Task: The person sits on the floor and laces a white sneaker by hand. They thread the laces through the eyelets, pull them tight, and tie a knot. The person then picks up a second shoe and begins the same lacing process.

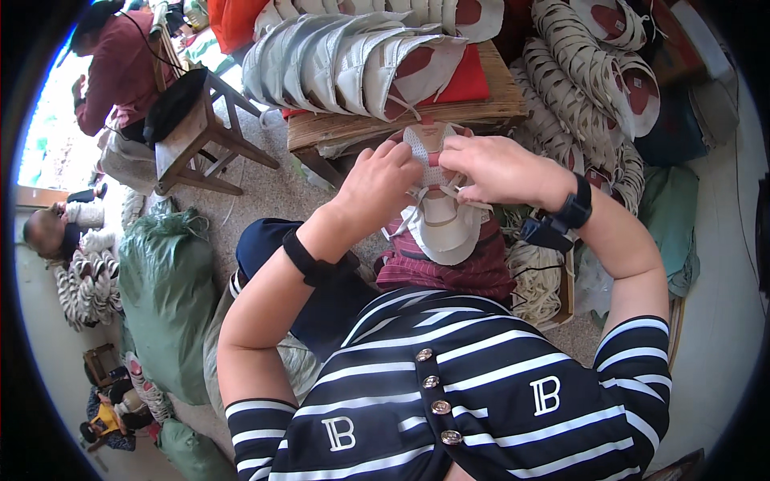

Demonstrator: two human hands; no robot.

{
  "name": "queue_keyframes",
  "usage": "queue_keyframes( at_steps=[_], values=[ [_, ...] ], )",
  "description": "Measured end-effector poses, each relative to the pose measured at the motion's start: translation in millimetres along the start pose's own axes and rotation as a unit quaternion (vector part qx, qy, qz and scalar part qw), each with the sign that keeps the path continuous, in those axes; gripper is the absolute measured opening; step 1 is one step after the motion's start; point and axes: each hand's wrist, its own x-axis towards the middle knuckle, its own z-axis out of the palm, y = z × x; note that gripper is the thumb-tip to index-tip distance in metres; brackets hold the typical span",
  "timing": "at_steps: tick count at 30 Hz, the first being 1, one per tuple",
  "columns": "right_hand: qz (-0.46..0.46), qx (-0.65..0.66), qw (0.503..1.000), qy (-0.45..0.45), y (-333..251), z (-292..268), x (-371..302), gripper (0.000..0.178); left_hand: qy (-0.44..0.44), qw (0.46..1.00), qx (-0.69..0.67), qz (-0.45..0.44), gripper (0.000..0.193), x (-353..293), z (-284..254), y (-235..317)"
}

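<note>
A white shoe upper [447,243] lies over a maroon striped cloth [473,282] on my lap, its rounded end toward me and its perforated tongue [419,146] facing up between my hands. My left hand [375,178] has its fingers curled closed at the upper's left edge. On the opposite edge, my right hand [501,170] is closed too, thumb and fingers pinched together. A pale shoelace [469,202] crosses the upper and hangs loose beside my right fingers. What exactly lies inside each pinch is partly hidden by the fingers.
Stacked white uppers [345,72] rest on a wooden bench [501,88] ahead. More nested uppers [573,96] stand at the right, above a box of pale laces [539,280]. At left are a green sack [164,297], a wooden stool [196,136] and a seated co-worker [124,64].
</note>
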Motion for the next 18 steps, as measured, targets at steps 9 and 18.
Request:
queue_keyframes(
  at_steps=[9,18],
  values=[
    [0.022,0.012,1.000,0.010,4.9,11.1,4.6,0.035,0.003,1.000,-0.024,-0.008,0.013,6.3,3.5,-3.5],
    [0.038,0.030,0.993,0.107,5.0,22.2,0.1,0.021,0.007,0.987,-0.089,-0.137,0.015,4.5,16.9,-7.4]
  ],
)
